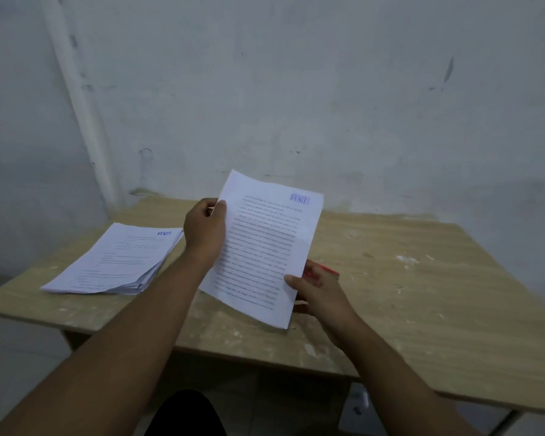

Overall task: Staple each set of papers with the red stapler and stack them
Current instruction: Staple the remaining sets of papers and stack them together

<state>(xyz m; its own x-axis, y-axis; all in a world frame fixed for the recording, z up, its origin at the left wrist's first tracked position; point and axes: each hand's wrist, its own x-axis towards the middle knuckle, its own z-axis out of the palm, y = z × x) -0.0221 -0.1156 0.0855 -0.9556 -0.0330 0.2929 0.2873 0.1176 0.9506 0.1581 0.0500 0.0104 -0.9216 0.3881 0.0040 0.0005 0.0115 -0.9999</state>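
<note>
Head view: left hand (205,229) pinching the set of papers (265,243) at its far left edge, right hand (318,291) pinching the near right edge, sheets tilted above the table (422,294), long axis running away. Just behind the right hand, half hidden, the red stapler (328,271), far nearer that hand. Well left, a flat stack (117,262)

Tabletop (422,294) before me: pale wood grain, scuffed, with white flecks and smears towards its right side. Wall (296,89) behind it: grey-white plaster, stained and marked. Pipe (82,99): white, running up the wall at my left, leaning slightly. Below the tabletop's near edge: tiled floor (265,390), a dark cloth (186,416) at my lap, and a small white object (356,407), too blurred to identify.
</note>
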